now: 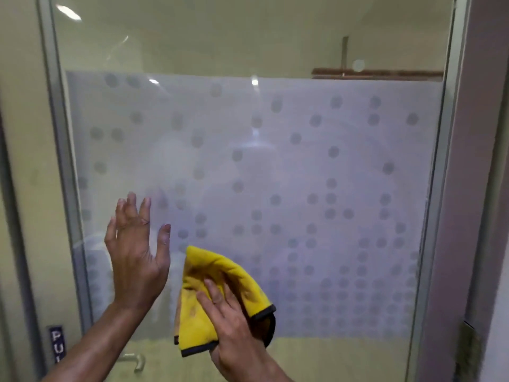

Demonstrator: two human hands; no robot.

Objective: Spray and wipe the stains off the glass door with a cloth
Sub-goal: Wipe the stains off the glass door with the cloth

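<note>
The fingers (pixel 217 295) of the right hand (pixel 234 326) are being pressed flat on a yellow cloth (pixel 220 299), which is being held against the frosted glass door (pixel 303 175). The left hand (pixel 135 249) is being raised beside it, fingers spread wide and holding nothing.

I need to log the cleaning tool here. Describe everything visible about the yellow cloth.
The yellow cloth looks like soft microfibre with a dark stitched border, and darker soiled patches show on its face. It is folded or bunched, not spread flat. The right hand presses it, fingers spread, against the frosted, dotted part of the glass door, low and left of centre. The left hand is raised open beside it, not touching it.
</note>
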